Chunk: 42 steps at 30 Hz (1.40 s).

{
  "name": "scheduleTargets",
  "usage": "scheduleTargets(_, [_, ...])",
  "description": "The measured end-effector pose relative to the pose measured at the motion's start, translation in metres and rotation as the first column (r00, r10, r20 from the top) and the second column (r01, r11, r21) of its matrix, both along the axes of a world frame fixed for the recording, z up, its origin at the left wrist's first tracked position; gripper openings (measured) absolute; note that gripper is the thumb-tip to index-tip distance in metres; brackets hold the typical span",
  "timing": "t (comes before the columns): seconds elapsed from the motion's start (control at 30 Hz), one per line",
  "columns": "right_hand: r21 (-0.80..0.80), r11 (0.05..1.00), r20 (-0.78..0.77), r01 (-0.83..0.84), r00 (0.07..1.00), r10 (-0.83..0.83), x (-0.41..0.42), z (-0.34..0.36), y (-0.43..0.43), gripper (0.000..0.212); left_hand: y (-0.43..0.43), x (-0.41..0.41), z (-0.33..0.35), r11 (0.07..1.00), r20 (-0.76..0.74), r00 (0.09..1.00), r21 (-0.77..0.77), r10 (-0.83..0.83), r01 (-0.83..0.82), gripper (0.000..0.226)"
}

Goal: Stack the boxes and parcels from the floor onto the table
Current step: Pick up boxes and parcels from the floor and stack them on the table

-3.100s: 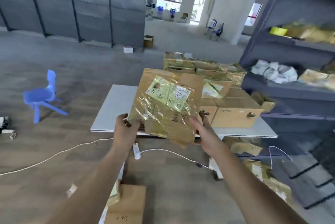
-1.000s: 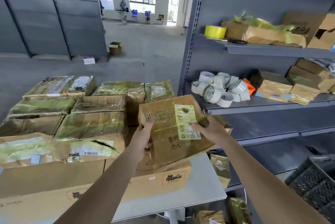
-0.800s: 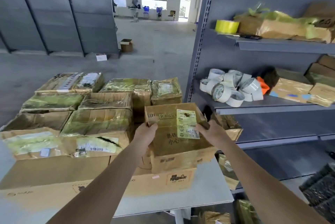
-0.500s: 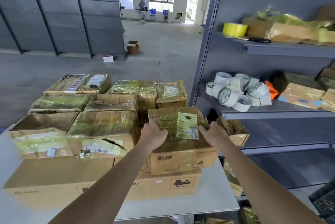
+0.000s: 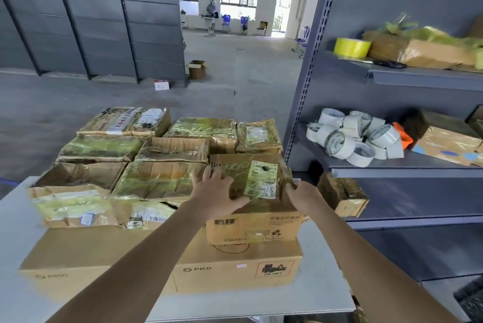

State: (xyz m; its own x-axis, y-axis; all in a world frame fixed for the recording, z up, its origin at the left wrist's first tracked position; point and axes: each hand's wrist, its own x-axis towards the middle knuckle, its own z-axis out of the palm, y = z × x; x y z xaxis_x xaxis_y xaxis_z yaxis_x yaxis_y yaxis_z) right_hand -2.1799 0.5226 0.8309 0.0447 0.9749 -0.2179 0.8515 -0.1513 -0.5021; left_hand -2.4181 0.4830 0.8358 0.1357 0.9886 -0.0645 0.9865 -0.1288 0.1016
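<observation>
A brown taped box (image 5: 261,223) with a yellow-white label sits flat on the right end of a large flat PICO carton (image 5: 222,267) on the white table (image 5: 326,294). My left hand (image 5: 217,192) lies flat on the box's top, fingers spread. At the box's top right edge, my right hand (image 5: 300,193) has its fingers curled over the corner. Several more taped parcels (image 5: 159,178) are packed in rows on the table, to the left of and behind this box.
A grey metal shelf rack (image 5: 392,165) stands close to the table's right side, holding white tape rolls (image 5: 355,137), a yellow roll (image 5: 351,46) and parcels. A small parcel (image 5: 342,194) lies on its lower shelf. An open carton (image 5: 196,69) stands far off on the floor.
I carried the box from the floor area to the table and lowered it onto the PICO carton. In the last half second my left hand spread flat on its top.
</observation>
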Motion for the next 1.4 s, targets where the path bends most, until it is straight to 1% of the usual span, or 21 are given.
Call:
scheduleTargets(0.03, [0.009,1.000,0.028,-0.017,0.999,0.016,-0.001,0.001,0.000,0.044,-0.001,-0.006,0.000,0.998,0.008,1.000,-0.061,-0.030,0.030,0.093])
scheduleTargets(0.1, [0.038,0.998,0.093,-0.048,0.995,0.045,-0.005,0.002,0.000,0.041,-0.002,-0.017,-0.001,0.987,-0.029,0.994,-0.120,-0.110,0.106,0.108])
scheduleTargets(0.17, [0.080,0.997,0.077,-0.015,0.997,0.009,-0.007,0.001,0.002,0.041,-0.002,-0.024,-0.003,0.979,-0.092,0.981,-0.129,-0.168,0.156,0.112])
scheduleTargets(0.3, [0.118,0.991,0.010,0.062,0.998,-0.064,-0.007,-0.003,0.008,0.033,-0.003,-0.024,-0.008,0.982,-0.174,0.967,-0.057,-0.185,0.178,0.096])
scheduleTargets(0.4, [0.121,0.990,-0.019,0.078,0.997,-0.076,-0.007,-0.005,0.011,0.032,-0.004,-0.024,-0.010,0.983,-0.193,0.964,-0.012,-0.182,0.183,0.088])
scheduleTargets(0.53, [0.144,0.984,-0.071,0.106,0.993,-0.097,-0.010,-0.003,0.014,0.028,-0.004,-0.022,-0.010,0.982,-0.204,0.963,0.027,-0.176,0.185,0.083])
scheduleTargets(0.63, [0.157,0.981,-0.101,0.113,0.990,-0.098,-0.010,-0.004,0.013,0.029,-0.004,-0.020,-0.011,0.983,-0.213,0.962,0.035,-0.168,0.179,0.081])
scheduleTargets(0.9, [0.184,0.976,-0.125,0.116,0.988,-0.093,-0.013,-0.006,0.011,0.033,-0.003,-0.015,-0.014,0.983,-0.271,0.950,0.056,-0.155,0.177,0.079])
scheduleTargets(1.07, [0.243,0.961,-0.182,0.133,0.979,-0.090,-0.017,-0.006,0.009,0.035,-0.006,-0.015,-0.019,0.982,-0.264,0.952,0.068,-0.154,0.177,0.077])
scheduleTargets(1.17, [0.201,0.975,-0.210,0.092,0.977,-0.049,-0.019,-0.008,0.006,0.036,-0.004,-0.022,-0.014,0.983,-0.183,0.972,0.079,-0.150,0.166,0.076])
scheduleTargets(1.2, [0.197,0.977,-0.199,0.074,0.979,-0.034,-0.021,-0.008,0.004,0.038,-0.002,-0.024,-0.010,0.984,-0.134,0.982,0.094,-0.135,0.148,0.075])
scheduleTargets(1.23, [0.226,0.973,-0.146,0.051,0.989,-0.018,-0.023,-0.007,0.002,0.041,0.001,-0.026,-0.006,0.985,-0.087,0.989,0.116,-0.117,0.127,0.071])
scheduleTargets(1.3, [0.325,0.945,0.079,-0.039,0.997,0.015,-0.029,-0.008,0.000,0.045,0.010,-0.030,0.000,0.984,-0.030,0.996,0.160,-0.078,0.082,0.063])
scheduleTargets(1.33, [0.367,0.924,0.200,-0.106,0.979,0.033,-0.032,-0.009,-0.001,0.043,0.015,-0.032,0.002,0.984,-0.002,0.999,0.172,-0.050,0.049,0.058])
scheduleTargets(1.37, [0.388,0.907,0.292,-0.165,0.955,0.049,-0.035,-0.010,-0.001,0.041,0.020,-0.035,0.003,0.984,0.039,0.999,0.176,-0.014,0.007,0.054])
scheduleTargets(1.4, [0.399,0.894,0.347,-0.205,0.936,0.060,-0.038,-0.010,-0.001,0.039,0.026,-0.039,0.003,0.984,0.082,0.996,0.174,0.024,-0.038,0.051])
